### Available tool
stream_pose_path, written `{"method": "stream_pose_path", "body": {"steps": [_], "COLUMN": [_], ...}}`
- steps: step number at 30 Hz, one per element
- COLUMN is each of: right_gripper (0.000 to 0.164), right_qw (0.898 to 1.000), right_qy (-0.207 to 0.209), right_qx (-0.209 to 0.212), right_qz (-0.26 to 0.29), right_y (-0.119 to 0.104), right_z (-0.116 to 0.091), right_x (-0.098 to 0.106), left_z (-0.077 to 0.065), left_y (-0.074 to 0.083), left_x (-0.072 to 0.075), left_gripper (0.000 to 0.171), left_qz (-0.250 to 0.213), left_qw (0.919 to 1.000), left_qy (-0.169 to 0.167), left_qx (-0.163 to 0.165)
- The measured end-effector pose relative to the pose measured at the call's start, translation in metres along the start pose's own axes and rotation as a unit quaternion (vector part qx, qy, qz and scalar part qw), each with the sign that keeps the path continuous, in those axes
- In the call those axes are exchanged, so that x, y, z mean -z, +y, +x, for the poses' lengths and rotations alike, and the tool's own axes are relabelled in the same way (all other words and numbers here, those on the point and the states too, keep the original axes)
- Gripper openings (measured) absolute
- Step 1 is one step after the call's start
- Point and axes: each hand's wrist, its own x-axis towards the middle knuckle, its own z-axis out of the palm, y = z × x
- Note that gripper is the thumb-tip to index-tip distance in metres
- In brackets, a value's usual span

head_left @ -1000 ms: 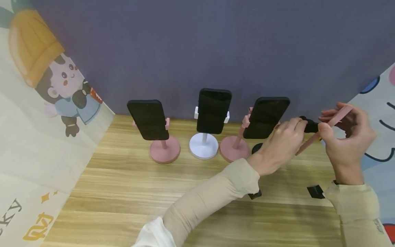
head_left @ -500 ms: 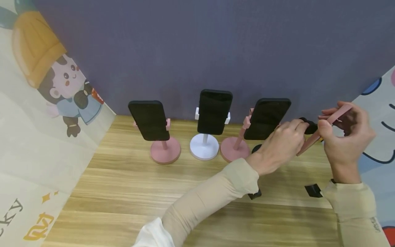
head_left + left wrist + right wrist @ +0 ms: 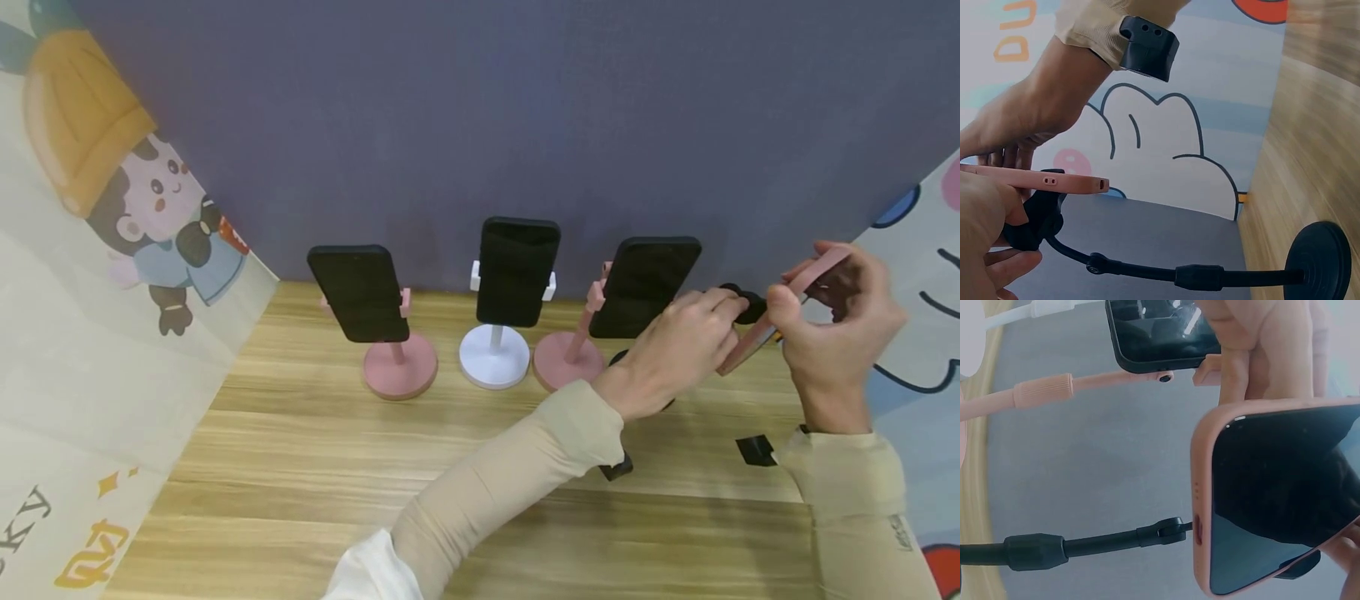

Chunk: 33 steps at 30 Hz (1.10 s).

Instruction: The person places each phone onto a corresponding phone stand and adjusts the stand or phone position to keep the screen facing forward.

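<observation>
My right hand [image 3: 847, 325] holds a phone in a pink case [image 3: 813, 271], thumb on one side and fingers on the other. In the right wrist view, the dark screen of this phone [image 3: 1285, 494] shows. My left hand [image 3: 678, 346] reaches across from the left and grips the clamp head of a black phone stand [image 3: 750, 307]. In the left wrist view, the black clamp head [image 3: 1041, 219] sits against the phone's back, with my left fingers around it. The stand's jointed stem runs to its round base [image 3: 1319, 262] on the table.
Three black phones [image 3: 360, 292] stand in a row: one in a pink stand [image 3: 401, 367], one in a white stand [image 3: 495, 357], one in another pink stand [image 3: 567, 362] close by my left hand. A grey wall [image 3: 450, 125] rises behind the wooden table [image 3: 315, 467].
The pink-cased phone has tilted a little, so a sliver of its face shows in the head view. My right hand has shifted slightly left; my left hand keeps its grip on the stand.
</observation>
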Motion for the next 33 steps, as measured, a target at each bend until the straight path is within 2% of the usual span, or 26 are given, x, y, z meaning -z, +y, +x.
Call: {"method": "stream_pose_path", "body": {"steps": [6, 9, 19, 26, 28, 33], "right_gripper": [0.065, 0.067, 0.068, 0.062, 0.062, 0.064], "right_qw": [1.000, 1.000, 0.995, 0.994, 0.993, 0.990], "right_qy": [0.008, 0.017, 0.056, 0.072, 0.078, 0.098], "right_qx": [-0.001, 0.007, 0.039, 0.037, 0.035, 0.032], "right_qz": [-0.002, -0.015, -0.066, -0.080, -0.087, -0.096], "right_y": [0.002, 0.003, -0.002, 0.010, 0.010, 0.011], "right_z": [0.001, 0.001, 0.002, 0.001, 0.001, 0.001], "right_x": [-0.001, -0.003, -0.011, -0.014, -0.016, -0.019], "left_z": [-0.002, -0.003, -0.003, -0.003, -0.003, -0.003], "left_y": [0.001, 0.002, 0.003, 0.005, 0.005, 0.005], "left_x": [0.001, 0.001, -0.007, -0.011, -0.012, -0.012], "left_gripper": [0.034, 0.034, 0.027, 0.023, 0.021, 0.017], "left_qz": [0.042, 0.059, 0.037, 0.078, 0.071, 0.014], "left_qw": [0.9990, 0.9981, 0.9970, 0.9925, 0.9930, 0.9948], "left_qy": [-0.016, -0.012, 0.067, 0.093, 0.093, 0.094], "left_qx": [-0.009, -0.014, 0.009, 0.013, 0.018, 0.036]}}
